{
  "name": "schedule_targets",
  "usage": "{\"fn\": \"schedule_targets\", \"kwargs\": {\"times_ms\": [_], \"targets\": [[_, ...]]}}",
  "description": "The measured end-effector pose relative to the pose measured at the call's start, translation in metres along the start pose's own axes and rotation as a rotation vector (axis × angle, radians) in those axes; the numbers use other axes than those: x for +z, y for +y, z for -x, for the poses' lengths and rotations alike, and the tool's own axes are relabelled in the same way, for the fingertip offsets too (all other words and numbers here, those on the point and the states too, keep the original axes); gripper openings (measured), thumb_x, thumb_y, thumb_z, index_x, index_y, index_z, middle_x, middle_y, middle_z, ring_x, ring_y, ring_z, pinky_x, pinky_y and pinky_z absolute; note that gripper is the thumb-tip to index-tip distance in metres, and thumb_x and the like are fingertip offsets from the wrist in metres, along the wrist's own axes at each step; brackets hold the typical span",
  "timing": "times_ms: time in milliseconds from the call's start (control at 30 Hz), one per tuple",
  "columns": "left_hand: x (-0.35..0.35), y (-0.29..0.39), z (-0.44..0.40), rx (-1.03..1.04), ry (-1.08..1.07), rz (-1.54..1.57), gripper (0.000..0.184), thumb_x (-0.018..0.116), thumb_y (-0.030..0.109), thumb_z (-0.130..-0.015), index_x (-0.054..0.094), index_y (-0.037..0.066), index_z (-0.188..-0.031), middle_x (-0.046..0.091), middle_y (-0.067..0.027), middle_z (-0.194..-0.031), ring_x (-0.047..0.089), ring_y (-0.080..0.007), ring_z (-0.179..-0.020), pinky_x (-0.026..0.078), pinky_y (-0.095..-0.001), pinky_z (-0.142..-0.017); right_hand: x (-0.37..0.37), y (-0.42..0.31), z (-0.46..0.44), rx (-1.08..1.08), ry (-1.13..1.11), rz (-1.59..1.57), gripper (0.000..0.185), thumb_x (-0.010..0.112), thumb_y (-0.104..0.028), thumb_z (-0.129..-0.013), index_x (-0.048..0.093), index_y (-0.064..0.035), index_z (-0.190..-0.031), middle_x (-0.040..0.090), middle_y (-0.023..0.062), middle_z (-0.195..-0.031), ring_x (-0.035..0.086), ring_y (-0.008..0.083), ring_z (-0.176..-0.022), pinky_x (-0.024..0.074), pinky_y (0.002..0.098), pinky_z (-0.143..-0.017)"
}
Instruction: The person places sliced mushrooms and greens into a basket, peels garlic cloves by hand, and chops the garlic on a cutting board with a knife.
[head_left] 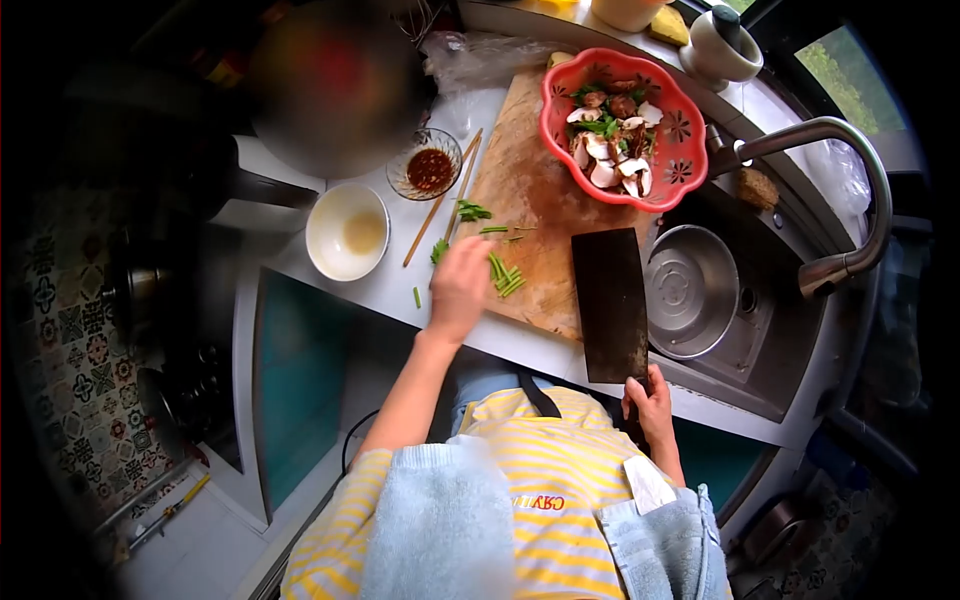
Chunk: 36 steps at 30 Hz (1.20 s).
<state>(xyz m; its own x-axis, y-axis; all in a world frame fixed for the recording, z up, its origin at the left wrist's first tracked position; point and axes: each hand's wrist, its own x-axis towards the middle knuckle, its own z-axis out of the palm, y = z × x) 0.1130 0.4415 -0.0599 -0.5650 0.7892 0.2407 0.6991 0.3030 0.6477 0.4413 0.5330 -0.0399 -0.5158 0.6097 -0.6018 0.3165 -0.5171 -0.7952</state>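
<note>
My right hand (652,402) is wrapped round the handle of a wide dark cleaver (612,305), whose blade lies over the right edge of the wooden cutting board (545,215). My left hand (462,285) is at the board's left edge, beside short cut green stems (507,277); its fingertips are blurred, and whether they hold anything is unclear. Green leaves (472,211) lie just above that hand. At the top of the board, a red flower-shaped basket (683,125) holds sliced mushrooms (605,160), brown pieces and green leaves.
Left of the board are a white bowl (322,235), a glass dish of dark red sauce (430,170) and chopsticks (425,232). A metal basin (690,290) stands in the sink at right, under the curved faucet (868,160). A mortar (722,50) stands behind.
</note>
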Motion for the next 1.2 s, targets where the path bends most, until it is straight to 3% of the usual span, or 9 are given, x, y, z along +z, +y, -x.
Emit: {"fn": "schedule_targets", "kwargs": {"times_ms": [133,267,400,533,700,867,933,1033,1200], "targets": [[-0.035,-0.037,0.015,-0.237,-0.078,-0.129,0.036,0.057,-0.003,-0.074,0.056,0.009,-0.107,0.054,-0.0119,-0.098,0.056,-0.0298,-0.091,0.046,-0.0372,-0.077,0.009,0.008,-0.012,0.024,0.027,-0.076,0.011,0.055,-0.010,-0.086,0.046,-0.0078,-0.090,0.047,0.0002,-0.061,0.045,0.0093,-0.044,0.0369,0.0220,-0.039],[-0.024,-0.068,0.007,-0.130,-0.197,-0.092,0.024,0.060,-0.001,-0.075,0.061,0.006,-0.098,0.057,-0.0118,-0.093,0.058,-0.0285,-0.084,0.047,-0.0344,-0.071,0.019,0.004,-0.023,0.004,0.015,-0.060,0.011,0.055,-0.012,-0.087,0.045,-0.0077,-0.090,0.046,0.0006,-0.062,0.046,0.0096,-0.045,0.0382,0.0220,-0.040],[-0.028,-0.066,0.016,-0.103,0.105,-0.042,0.010,0.062,0.000,-0.075,0.062,0.002,-0.085,0.059,-0.0107,-0.085,0.060,-0.0271,-0.075,0.048,-0.0317,-0.065,0.026,0.001,-0.028,0.013,0.012,-0.062,0.013,0.056,-0.013,-0.086,0.044,-0.0092,-0.088,0.046,0.0005,-0.063,0.046,0.0097,-0.046,0.0385,0.0223,-0.040],[-0.044,-0.072,0.067,-0.367,0.146,-0.038,0.010,0.062,0.002,-0.077,0.062,0.002,-0.087,0.059,-0.0097,-0.083,0.061,-0.0224,-0.070,0.048,-0.0289,-0.061,0.029,0.005,-0.033,0.016,0.004,-0.048,0.014,0.056,-0.015,-0.086,0.043,-0.0099,-0.088,0.047,0.0003,-0.063,0.046,0.0092,-0.046,0.0393,0.0222,-0.041],[-0.035,-0.067,0.069,-0.396,0.089,-0.238,0.022,0.065,0.015,-0.076,0.060,0.009,-0.097,0.055,-0.0088,-0.094,0.059,-0.0261,-0.074,0.048,-0.0347,-0.069,0.034,0.003,-0.037,0.064,0.023,-0.021,0.015,0.057,-0.015,-0.086,0.043,-0.0116,-0.091,0.047,-0.0006,-0.064,0.046,0.0081,-0.048,0.0401,0.0215,-0.044],[-0.029,-0.079,0.072,-0.458,-0.012,-0.285,0.014,0.060,0.002,-0.070,0.058,0.007,-0.084,0.056,-0.0109,-0.081,0.057,-0.0316,-0.074,0.047,-0.0408,-0.065,0.036,0.001,-0.038,0.085,0.015,-0.023,0.016,0.058,-0.014,-0.086,0.043,-0.0119,-0.092,0.046,-0.0009,-0.065,0.046,0.0077,-0.050,0.0403,0.0216,-0.045],[-0.037,-0.073,0.069,-0.469,-0.142,-0.363,0.015,0.060,0.003,-0.071,0.061,0.006,-0.086,0.060,-0.0100,-0.082,0.060,-0.0283,-0.074,0.049,-0.0359,-0.066,0.039,0.002,-0.039,0.081,0.002,-0.024,0.016,0.058,-0.014,-0.086,0.043,-0.0117,-0.092,0.046,-0.0008,-0.065,0.046,0.0076,-0.050,0.0402,0.0219,-0.045],[-0.043,-0.043,0.045,-0.450,-0.111,0.153,0.018,0.059,0.002,-0.071,0.058,0.006,-0.089,0.058,-0.0126,-0.087,0.059,-0.0295,-0.077,0.049,-0.0376,-0.069,0.049,-0.001,-0.045,0.077,-0.030,-0.030,0.016,0.058,-0.015,-0.086,0.043,-0.0111,-0.091,0.046,-0.0006,-0.065,0.046,0.0076,-0.049,0.0391,0.0217,-0.044],[-0.023,-0.017,-0.029,0.003,-0.288,0.287,0.016,0.057,-0.001,-0.074,0.059,0.003,-0.090,0.060,-0.0124,-0.087,0.061,-0.0250,-0.074,0.049,-0.0303,-0.067,0.051,0.002,-0.046,0.067,-0.027,0.006,0.016,0.058,-0.015,-0.086,0.045,-0.0089,-0.091,0.045,-0.0010,-0.061,0.044,0.0074,-0.047,0.0383,0.0217,-0.044]]}}
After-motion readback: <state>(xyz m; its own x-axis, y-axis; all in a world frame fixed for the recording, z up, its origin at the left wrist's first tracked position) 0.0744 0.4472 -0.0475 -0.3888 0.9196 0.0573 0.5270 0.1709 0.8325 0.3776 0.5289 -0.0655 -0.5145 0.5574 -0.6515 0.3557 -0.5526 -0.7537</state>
